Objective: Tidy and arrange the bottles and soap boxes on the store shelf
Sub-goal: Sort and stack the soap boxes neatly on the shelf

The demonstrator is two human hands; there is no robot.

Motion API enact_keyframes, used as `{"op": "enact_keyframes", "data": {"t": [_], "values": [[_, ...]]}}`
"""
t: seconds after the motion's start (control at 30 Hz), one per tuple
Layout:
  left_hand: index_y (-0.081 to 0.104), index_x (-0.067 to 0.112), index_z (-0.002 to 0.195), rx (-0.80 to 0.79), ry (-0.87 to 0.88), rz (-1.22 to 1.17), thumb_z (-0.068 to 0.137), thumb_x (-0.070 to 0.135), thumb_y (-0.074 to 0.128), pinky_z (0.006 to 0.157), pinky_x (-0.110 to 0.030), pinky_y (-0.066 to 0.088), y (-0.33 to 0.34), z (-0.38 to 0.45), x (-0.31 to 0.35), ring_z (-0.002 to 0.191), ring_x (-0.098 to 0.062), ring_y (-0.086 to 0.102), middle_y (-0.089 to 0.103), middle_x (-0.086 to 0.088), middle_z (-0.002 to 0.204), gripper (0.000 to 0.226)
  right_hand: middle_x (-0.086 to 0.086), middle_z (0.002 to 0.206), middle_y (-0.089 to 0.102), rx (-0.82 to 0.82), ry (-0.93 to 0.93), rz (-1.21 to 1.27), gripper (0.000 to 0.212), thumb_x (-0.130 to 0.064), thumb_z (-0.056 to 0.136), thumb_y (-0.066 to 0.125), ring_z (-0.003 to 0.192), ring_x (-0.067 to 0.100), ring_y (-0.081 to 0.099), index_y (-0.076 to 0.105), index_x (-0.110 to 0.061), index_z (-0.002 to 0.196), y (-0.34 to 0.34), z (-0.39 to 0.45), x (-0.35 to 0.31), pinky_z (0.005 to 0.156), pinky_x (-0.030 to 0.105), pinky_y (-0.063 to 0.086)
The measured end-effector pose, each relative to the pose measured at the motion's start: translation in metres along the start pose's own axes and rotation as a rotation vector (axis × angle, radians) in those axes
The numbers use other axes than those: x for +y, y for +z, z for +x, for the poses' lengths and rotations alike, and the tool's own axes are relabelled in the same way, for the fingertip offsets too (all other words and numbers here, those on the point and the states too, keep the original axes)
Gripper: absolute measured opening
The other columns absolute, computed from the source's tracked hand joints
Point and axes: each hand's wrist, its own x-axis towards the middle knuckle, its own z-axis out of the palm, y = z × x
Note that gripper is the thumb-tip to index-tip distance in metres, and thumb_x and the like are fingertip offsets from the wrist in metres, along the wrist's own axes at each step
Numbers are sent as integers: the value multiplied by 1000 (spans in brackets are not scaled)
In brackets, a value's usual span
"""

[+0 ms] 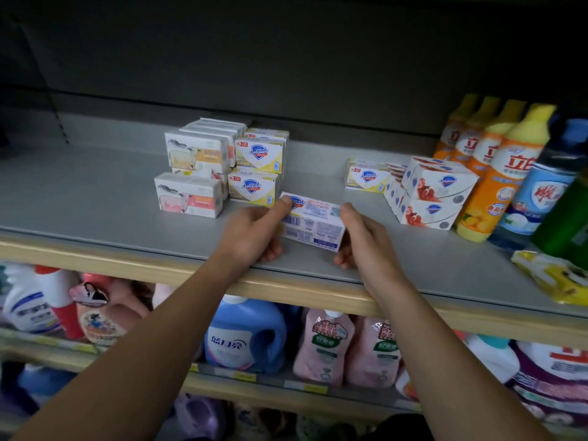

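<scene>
You've got one soap box [313, 222] held between both hands, barcode side up, near the front of the shelf [95, 205], just in front of the yellow soap stack [256, 168]. Left hand [254, 233] grips its left end, thumb on the top corner, fingers curled under; right hand [361, 237] clamps the right end the same way. Two-handed end grip looks meant to square it up or turn it label-forward, guess only. Can't tell if the box's bottom edge touches the shelf or hangs just above. Left of the yellow stack, touching it: white soap boxes [194, 173], stacked, one sitting forward at the bottom. Right of the held box, well apart: a lone yellow box [366, 178], then red-and-white boxes [436, 194] piled crooked, tilted. Beyond those, orange dish-soap bottles [496, 173] in a row, a blue bottle [541, 192], a green bottle [566, 224] at the frame edge, a yellow pouch [556, 276] lying flat at the shelf front. Gap between the yellow stack and the lone box is open; the crooked pile is the likely snag going right. Lower shelf holds detergent jugs [245, 338] and pink refill pouches [324, 348].
</scene>
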Motion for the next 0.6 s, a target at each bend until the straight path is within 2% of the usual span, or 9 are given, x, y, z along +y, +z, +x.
{"op": "enact_keyframes", "data": {"t": [0.07,0.13,0.23,0.3,0.33,0.4,0.47,0.53,0.6], "values": [[65,19,68,-1,5,16,68,77,52,41,-23,43,0,1,-1,43,-17,57,62,-11,51,60,6,61,68,11,-11,3,47,-72,74,51,46,15,60,72,-31,85,0,0,0,44,24,44],[70,25,70,-32,14,-37,69,74,54,46,-26,47,-1,0,-1,48,-19,58,63,-11,56,51,-1,63,65,1,-32,59,40,-62,69,60,49,15,60,72,-28,87,-1,2,4,47,26,46],[71,19,84,-64,21,-144,77,61,62,61,-37,52,-1,1,-2,59,-25,58,66,-12,70,44,-12,91,70,-67,-79,37,44,-50,62,69,75,10,68,68,-39,105,-4,1,7,69,32,56],[68,18,102,-66,44,-173,85,42,67,61,-37,52,-3,2,-5,60,-26,57,68,-13,78,29,-19,103,68,-97,-108,-49,44,-53,66,68,92,11,69,62,-49,109,-4,0,7,86,41,57],[65,20,111,-79,59,-203,88,30,68,58,-34,52,-4,3,-7,59,-25,58,69,-13,82,25,-20,107,66,-95,-111,-62,43,-54,68,67,95,12,69,60,-52,110,-3,-1,7,90,43,56],[58,20,126,-116,103,-286,87,14,68,53,-30,52,-9,1,-10,58,-24,61,70,-11,91,41,-21,115,61,-76,-105,-89,47,-48,75,67,100,12,67,53,-51,120,-2,-1,7,92,45,54],[52,16,133,-156,134,-336,81,10,68,56,-31,56,-13,1,-12,69,-28,67,70,-11,108,55,-15,117,62,-65,-104,-155,50,-36,83,69,102,13,66,53,-39,130,-1,-1,8,94,45,53],[54,13,131,-173,178,-300,78,12,69,60,-34,59,-13,-1,-11,77,-33,70,68,-9,119,55,-8,111,68,-40,-127,-192,43,-24,86,70,97,13,68,58,-31,127,1,-3,7,91,42,54],[58,13,125,-163,216,-257,78,19,70,65,-38,60,-9,-5,-9,74,-36,70,68,-6,118,49,-12,111,67,-7,-163,-193,39,-14,86,70,90,14,68,59,-29,120,1,-5,4,87,38,55]]}}
